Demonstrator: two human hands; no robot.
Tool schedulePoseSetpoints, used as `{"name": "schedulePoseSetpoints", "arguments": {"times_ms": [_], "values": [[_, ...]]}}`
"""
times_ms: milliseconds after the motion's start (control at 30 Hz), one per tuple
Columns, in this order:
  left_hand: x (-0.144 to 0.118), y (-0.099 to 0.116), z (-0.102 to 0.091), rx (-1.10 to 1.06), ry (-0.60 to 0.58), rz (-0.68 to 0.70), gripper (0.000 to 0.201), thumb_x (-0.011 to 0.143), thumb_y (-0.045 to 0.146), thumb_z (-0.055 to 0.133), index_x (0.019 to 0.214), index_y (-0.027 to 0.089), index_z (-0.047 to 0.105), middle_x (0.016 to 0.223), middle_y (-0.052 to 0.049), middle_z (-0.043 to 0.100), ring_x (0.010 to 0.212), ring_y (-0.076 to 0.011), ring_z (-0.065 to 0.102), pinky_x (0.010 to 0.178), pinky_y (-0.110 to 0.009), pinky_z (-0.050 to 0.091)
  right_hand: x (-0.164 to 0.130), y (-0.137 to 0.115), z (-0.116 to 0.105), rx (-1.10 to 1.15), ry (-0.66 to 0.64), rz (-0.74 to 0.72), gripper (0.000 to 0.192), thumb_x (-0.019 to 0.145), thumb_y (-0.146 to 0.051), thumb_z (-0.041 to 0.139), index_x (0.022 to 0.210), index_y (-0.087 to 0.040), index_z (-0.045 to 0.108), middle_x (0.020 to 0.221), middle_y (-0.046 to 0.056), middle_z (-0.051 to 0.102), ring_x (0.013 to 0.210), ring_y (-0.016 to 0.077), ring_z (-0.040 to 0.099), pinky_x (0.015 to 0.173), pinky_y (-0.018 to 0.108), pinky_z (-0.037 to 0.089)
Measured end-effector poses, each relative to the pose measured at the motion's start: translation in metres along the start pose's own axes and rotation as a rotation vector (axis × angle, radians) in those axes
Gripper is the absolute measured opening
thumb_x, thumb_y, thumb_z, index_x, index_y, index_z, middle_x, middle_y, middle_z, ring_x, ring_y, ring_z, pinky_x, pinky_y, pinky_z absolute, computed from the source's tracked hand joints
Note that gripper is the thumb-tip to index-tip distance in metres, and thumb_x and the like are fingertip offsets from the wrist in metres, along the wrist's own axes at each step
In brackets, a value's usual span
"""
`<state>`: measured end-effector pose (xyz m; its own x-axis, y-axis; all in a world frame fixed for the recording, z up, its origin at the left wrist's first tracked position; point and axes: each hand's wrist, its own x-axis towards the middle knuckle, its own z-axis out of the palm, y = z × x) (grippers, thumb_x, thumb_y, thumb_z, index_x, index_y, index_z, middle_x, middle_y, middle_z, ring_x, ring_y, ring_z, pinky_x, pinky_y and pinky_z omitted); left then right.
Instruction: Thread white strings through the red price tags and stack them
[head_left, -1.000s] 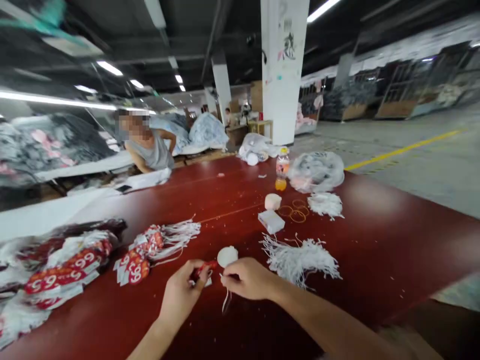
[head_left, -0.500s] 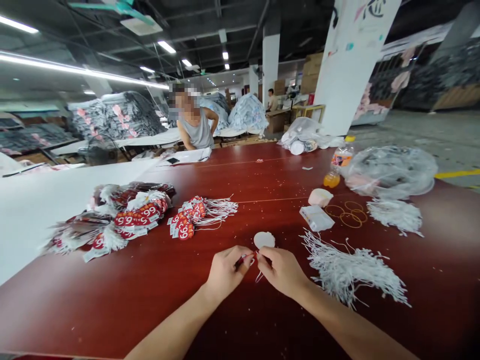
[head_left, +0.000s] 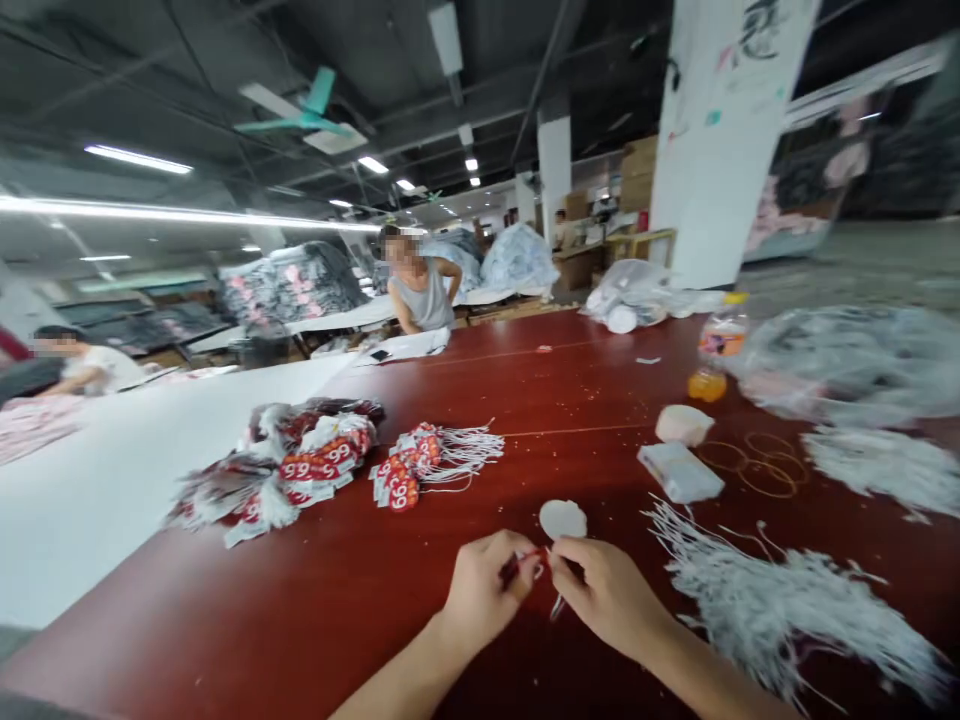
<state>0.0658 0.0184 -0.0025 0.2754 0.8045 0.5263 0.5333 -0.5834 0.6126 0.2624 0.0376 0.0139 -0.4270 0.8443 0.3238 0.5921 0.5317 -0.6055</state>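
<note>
My left hand [head_left: 484, 590] is closed in a pinch around a small red hang tag [head_left: 537, 556], mostly covered by its fingers. Close against it, my right hand [head_left: 611, 600] pinches at the tag's edge, apparently on a white string [head_left: 557, 606] whose end dangles below the fingertips. Just beyond the hands lies a round whitish disc [head_left: 563, 519]. Strung red tags [head_left: 405, 475] lie fanned out ahead on the left, their white cords pointing right. To the right of my right hand spreads a loose bunch of white strings [head_left: 780, 600].
A large heap of bundled tags [head_left: 300, 455] covers the table's left side. On the right are a clear box [head_left: 681, 472], a pale roll [head_left: 684, 425], rubber bands [head_left: 757, 465], more strings [head_left: 885, 465], an orange drink bottle [head_left: 716, 350] and plastic bags [head_left: 855, 360]. A person [head_left: 424, 285] leans at the far edge.
The camera view has turned left and tilted up, so the table's contents appear shifted right and lower. Another person now shows at far left. Both hands keep pinching close together at the tag.
</note>
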Motion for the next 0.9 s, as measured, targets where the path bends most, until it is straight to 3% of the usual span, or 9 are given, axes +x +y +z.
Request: {"name": "schedulePoseSetpoints", "arguments": {"times_ms": [100,233,300,467,567,667,733,800,900], "values": [[0.007,-0.001,0.009,0.002,0.006,-0.054,0.006,0.093,0.021,0.058,0.096,0.022,0.063,0.086,0.0,0.07,0.073,-0.0118,0.064,0.069,-0.021,0.05,0.003,0.015,-0.003,0.016,-0.056,-0.022,0.027,0.094,-0.025,0.047,0.068,-0.021,0.047,0.062,-0.002,0.055,0.058,0.0137,0.049,0.059,0.026,0.029],[0.002,-0.003,0.006,-0.018,0.049,-0.218,0.005,0.093,0.026,0.06,0.094,0.021,0.061,0.082,0.0,0.068,0.065,-0.0107,0.058,0.063,-0.021,0.047,0.005,0.012,-0.005,0.036,-0.097,0.004,0.023,0.092,-0.023,0.049,0.068,-0.021,0.049,0.063,-0.002,0.055,0.059,0.013,0.049,0.06,0.025,0.029],[0.0,-0.004,0.006,-0.039,0.033,-0.236,0.006,0.094,0.027,0.059,0.094,0.021,0.061,0.08,0.001,0.067,0.064,-0.0104,0.057,0.062,-0.021,0.046,0.005,0.009,-0.004,0.024,-0.094,0.024,0.022,0.091,-0.022,0.05,0.068,-0.021,0.05,0.062,-0.003,0.055,0.058,0.0124,0.048,0.059,0.025,0.029],[0.003,-0.004,0.003,-0.039,-0.013,-0.093,0.004,0.095,0.023,0.059,0.096,0.021,0.062,0.089,0.0,0.069,0.069,-0.0102,0.06,0.065,-0.021,0.047,0.005,0.008,-0.002,-0.007,-0.072,0.057,0.024,0.091,-0.025,0.053,0.068,-0.02,0.055,0.061,-0.002,0.057,0.056,0.0121,0.047,0.058,0.026,0.028],[0.004,-0.006,0.0,-0.052,-0.01,-0.034,0.003,0.095,0.023,0.06,0.097,0.021,0.062,0.09,-0.001,0.07,0.075,-0.0115,0.063,0.068,-0.022,0.048,0.006,0.012,-0.006,0.04,-0.086,0.134,0.031,0.095,-0.039,0.054,0.071,-0.021,0.062,0.062,-0.001,0.06,0.057,0.0133,0.051,0.056,0.026,0.029],[0.002,-0.006,0.0,-0.034,-0.033,0.04,0.002,0.095,0.02,0.061,0.093,0.021,0.06,0.086,0.0,0.069,0.074,-0.0122,0.064,0.069,-0.024,0.048,0.008,0.017,-0.015,0.306,-0.188,0.168,0.026,0.092,-0.045,0.061,0.085,-0.023,0.072,0.08,0.0,0.072,0.073,0.0164,0.063,0.065,0.025,0.041],[0.0,-0.002,0.0,0.088,-0.067,0.113,0.007,0.094,0.019,0.06,0.088,0.02,0.06,0.088,0.0,0.07,0.078,-0.0138,0.064,0.073,-0.028,0.046,0.01,0.021,-0.021,0.508,-0.269,0.146,0.022,0.091,-0.042,0.064,0.091,-0.023,0.075,0.09,0.0,0.075,0.085,0.0181,0.067,0.076,0.025,0.046],[0.001,0.004,-0.003,0.244,-0.146,0.161,0.007,0.091,0.027,0.066,0.091,0.022,0.063,0.1,-0.002,0.069,0.09,-0.0189,0.063,0.08,-0.034,0.045,0.012,0.025,-0.023,0.575,-0.264,0.149,0.021,0.09,-0.04,0.066,0.09,-0.022,0.076,0.09,0.0,0.075,0.088,0.0187,0.068,0.08,0.025,0.047],[0.007,0.005,-0.016,0.364,-0.302,0.098,0.044,0.075,0.051,0.082,0.108,0.026,0.065,0.113,-0.005,0.065,0.101,-0.0257,0.06,0.087,-0.04,0.046,0.01,0.028,-0.019,0.443,-0.157,0.141,0.016,0.089,-0.035,0.067,0.087,-0.021,0.074,0.088,0.0,0.073,0.084,0.017,0.066,0.078,0.025,0.047]]}}
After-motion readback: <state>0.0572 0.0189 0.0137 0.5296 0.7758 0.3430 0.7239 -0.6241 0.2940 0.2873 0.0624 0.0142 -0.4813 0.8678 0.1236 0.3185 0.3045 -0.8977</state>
